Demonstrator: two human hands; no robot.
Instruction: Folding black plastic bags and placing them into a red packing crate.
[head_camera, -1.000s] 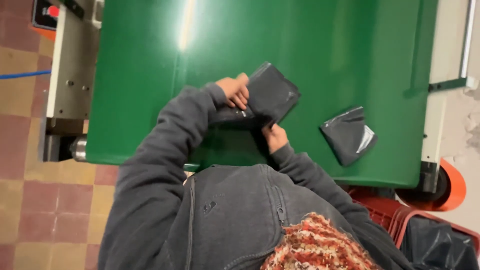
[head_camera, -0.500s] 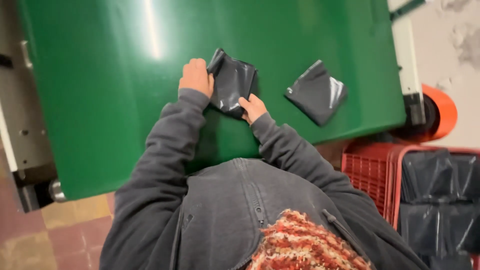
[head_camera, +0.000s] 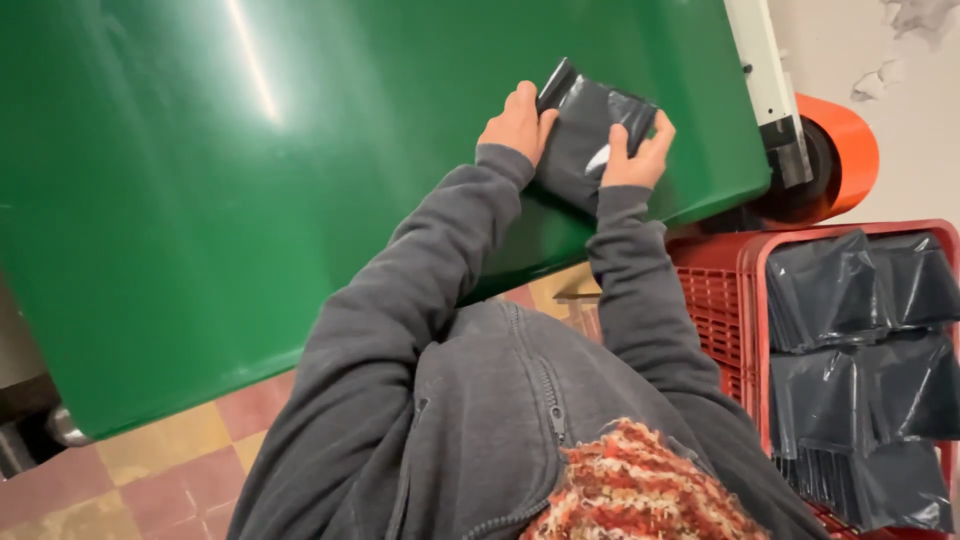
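The green table (head_camera: 250, 200) is the landmark here. Near its right edge lies 1 dark grey plastic bag (head_camera: 590, 135), flat on the surface, with both hands on it. The left hand (head_camera: 517, 122) rests on the bag's left side with fingers bent over the edge, pressing rather than clenched. The right hand (head_camera: 637, 152) grasps the bag's right edge, the fingers curled over the top corner. The bag looks folded or flattened into a small packet (I judge the folding nearly done, though it is not put away yet). Right of the table stands an orange roller (head_camera: 835, 155) on the machine frame. Below it, beside the table's right corner, a red crate (head_camera: 715, 290) holds several similar dark bags (head_camera: 860, 370). Nothing blocks the way between the packet and this crate.
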